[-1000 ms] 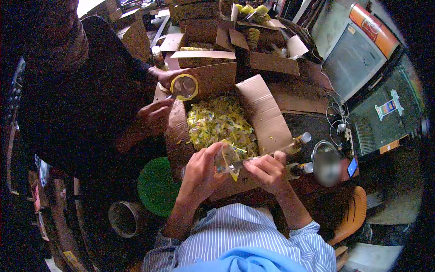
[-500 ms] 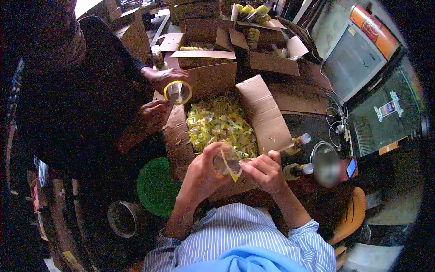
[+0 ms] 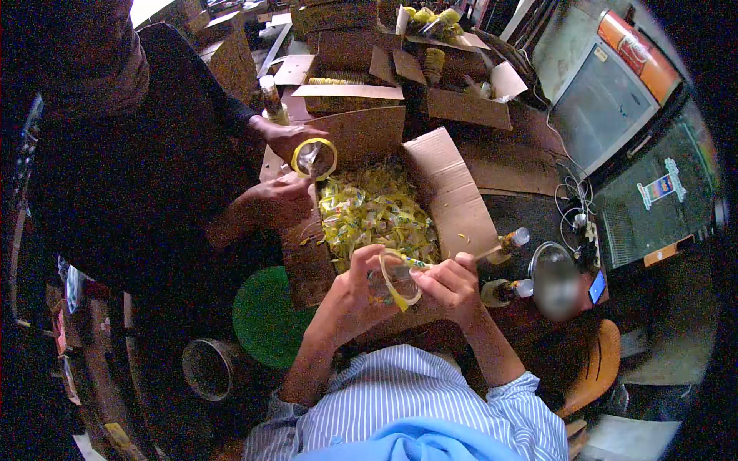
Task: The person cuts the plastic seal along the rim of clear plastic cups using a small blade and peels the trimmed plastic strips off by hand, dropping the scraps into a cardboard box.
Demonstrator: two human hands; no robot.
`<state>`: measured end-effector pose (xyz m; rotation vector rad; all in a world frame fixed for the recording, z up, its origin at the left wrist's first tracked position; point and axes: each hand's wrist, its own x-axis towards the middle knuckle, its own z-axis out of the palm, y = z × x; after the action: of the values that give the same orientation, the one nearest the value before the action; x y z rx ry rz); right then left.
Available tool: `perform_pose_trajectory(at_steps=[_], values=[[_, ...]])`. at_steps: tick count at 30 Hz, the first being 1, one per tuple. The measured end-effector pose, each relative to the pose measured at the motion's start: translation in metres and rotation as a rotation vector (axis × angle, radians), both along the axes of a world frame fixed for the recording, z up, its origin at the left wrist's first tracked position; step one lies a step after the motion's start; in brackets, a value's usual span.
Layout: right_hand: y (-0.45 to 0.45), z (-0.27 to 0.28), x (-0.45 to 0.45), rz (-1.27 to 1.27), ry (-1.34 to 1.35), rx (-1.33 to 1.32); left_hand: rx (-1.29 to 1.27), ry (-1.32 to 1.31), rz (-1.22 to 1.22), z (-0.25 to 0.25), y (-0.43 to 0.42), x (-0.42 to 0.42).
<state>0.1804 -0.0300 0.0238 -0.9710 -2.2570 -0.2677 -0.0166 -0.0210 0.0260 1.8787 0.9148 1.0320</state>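
Observation:
In front of my chest, my left hand (image 3: 355, 296) is curled round a clear, cup-like piece (image 3: 400, 278) with a pale rim and a yellow edge. Its round opening faces right. My right hand (image 3: 450, 286) is closed, with thumb and fingertips at the rim. A thin pale stick (image 3: 487, 252) juts out from behind its fingers, its other end hidden. Below both hands lies an open cardboard box (image 3: 453, 180) heaped with yellow and clear scraps (image 3: 377, 211). Across the box, a co-worker's hands (image 3: 280, 196) hold a similar yellow-rimmed round piece (image 3: 315, 159).
Two small bottles (image 3: 511, 290) and a metal bowl (image 3: 555, 269) stand at right, near a phone (image 3: 597, 286). Boxes of stacked yellow rounds (image 3: 346, 91) are at the back. A green round stool top (image 3: 269, 316) and a bucket (image 3: 207, 369) stand lower left. An orange chair (image 3: 596, 365) is lower right.
The cup-like piece in my hands has turned so its round opening shows more. The co-worker's hands have shifted right, toward the box.

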Motion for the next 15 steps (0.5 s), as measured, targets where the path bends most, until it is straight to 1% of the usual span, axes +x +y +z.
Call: perform_pose_trajectory(at_steps=[2, 5, 8, 11, 15], values=[[0.001, 0.001, 0.002, 0.007, 0.007, -0.008, -0.057, -0.005, -0.014, 0.004, 0.001, -0.004], [0.000, 0.001, 0.006, 0.022, 0.025, 0.010, -0.050, -0.018, 0.013, -0.001, 0.003, -0.011], [-0.002, 0.008, 0.007, 0.033, 0.028, 0.027, -0.042, 0.023, 0.034, 0.008, 0.005, -0.017], [0.001, 0.007, 0.012, 0.046, -0.008, -0.016, 0.011, 0.029, -0.008, 0.010, 0.005, -0.017], [0.003, 0.011, 0.009, 0.066, -0.024, 0.001, -0.038, 0.016, -0.054, 0.005, 0.003, -0.019]])
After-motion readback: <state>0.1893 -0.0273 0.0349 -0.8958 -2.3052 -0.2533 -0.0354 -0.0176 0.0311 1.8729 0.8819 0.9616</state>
